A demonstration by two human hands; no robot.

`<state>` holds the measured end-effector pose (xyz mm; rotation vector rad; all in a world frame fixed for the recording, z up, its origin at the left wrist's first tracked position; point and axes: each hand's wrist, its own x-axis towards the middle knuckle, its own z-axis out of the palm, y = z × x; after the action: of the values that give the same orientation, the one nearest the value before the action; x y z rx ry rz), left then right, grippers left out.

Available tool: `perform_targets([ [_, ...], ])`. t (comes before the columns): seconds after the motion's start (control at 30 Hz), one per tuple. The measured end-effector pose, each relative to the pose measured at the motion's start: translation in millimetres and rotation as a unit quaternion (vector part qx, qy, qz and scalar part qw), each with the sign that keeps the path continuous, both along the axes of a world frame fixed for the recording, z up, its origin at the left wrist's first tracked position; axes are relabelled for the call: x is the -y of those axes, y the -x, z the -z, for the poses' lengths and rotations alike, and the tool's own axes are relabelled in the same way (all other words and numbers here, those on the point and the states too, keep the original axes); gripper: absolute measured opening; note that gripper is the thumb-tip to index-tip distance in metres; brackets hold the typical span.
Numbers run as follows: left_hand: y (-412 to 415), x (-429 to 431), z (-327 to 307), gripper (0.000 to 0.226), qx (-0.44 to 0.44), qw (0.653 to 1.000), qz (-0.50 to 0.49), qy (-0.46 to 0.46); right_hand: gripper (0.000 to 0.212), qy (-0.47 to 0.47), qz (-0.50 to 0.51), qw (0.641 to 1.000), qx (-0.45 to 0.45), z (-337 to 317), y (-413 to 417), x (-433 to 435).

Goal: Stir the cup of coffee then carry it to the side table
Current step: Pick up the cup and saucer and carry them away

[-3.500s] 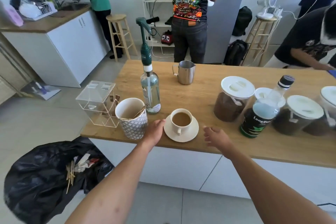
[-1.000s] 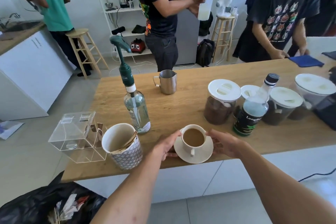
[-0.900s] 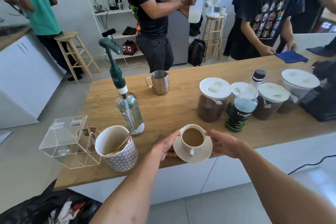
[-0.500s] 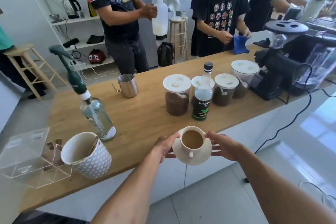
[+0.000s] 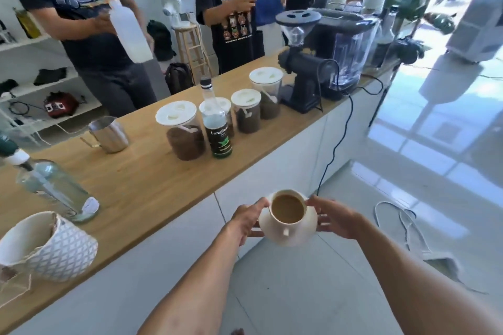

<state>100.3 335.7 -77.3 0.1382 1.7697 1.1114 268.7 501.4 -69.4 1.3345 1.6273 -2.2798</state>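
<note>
A cream cup of milky coffee (image 5: 287, 208) stands on its cream saucer (image 5: 296, 234), handle turned toward me. Both are in the air over the tiled floor, just off the front edge of the wooden counter (image 5: 141, 182). My left hand (image 5: 246, 219) grips the saucer's left rim, thumb on top near the cup and fingers underneath. My right hand (image 5: 333, 219) grips the right rim the same way. No side table is in view.
On the counter stand a patterned cup (image 5: 51, 247), a pump bottle (image 5: 54, 190), a steel jug (image 5: 109, 134), several lidded coffee jars (image 5: 182, 133), a dark bottle (image 5: 219, 128) and a black grinder (image 5: 302, 62). People stand behind it. Cables (image 5: 402, 223) lie on the floor to the right.
Both hands took hold of the saucer and lifted cup and saucer off the counter. My view has swung right, and the cup now hangs over the floor.
</note>
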Motion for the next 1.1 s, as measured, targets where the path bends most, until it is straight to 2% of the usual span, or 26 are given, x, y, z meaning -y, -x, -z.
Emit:
perform_targets([
  [0.2,-75,-39,8,0.058,0.014,0.998,0.062,-0.008,0.056,0.002,0.073,0.997,0.005,7,-97,-9],
  [0.27,-102,-53,13,0.047,0.015,0.996,0.090,-0.007,0.074,0.005,0.095,0.995,0.009,8,-130,-11],
  [0.33,-125,-65,18,0.039,0.015,0.993,0.114,-0.007,0.081,0.003,0.114,0.993,0.013,11,-161,-13],
  [0.43,-164,-88,18,0.043,0.017,0.988,0.156,-0.005,0.070,0.006,0.154,0.988,0.007,9,-208,-16],
  [0.57,-215,-117,13,0.064,0.024,0.973,0.228,-0.010,0.044,0.001,0.211,0.977,0.008,7,-267,-20],
  [0.73,-271,-145,15,0.068,0.035,0.959,0.282,-0.015,0.025,-0.006,0.290,0.957,0.012,12,-328,-21],
  [0.8,-290,-157,19,0.079,0.032,0.952,0.303,-0.015,0.016,-0.002,0.320,0.947,0.009,15,-349,-20],
  [0.9,-322,-177,22,0.093,0.031,0.938,0.346,-0.013,0.011,0.008,0.372,0.928,0.012,21,-382,-19],
  [1.1,-386,-217,28,0.092,0.030,0.893,0.449,-0.006,0.007,0.018,0.473,0.881,0.008,30,-442,-15],
])
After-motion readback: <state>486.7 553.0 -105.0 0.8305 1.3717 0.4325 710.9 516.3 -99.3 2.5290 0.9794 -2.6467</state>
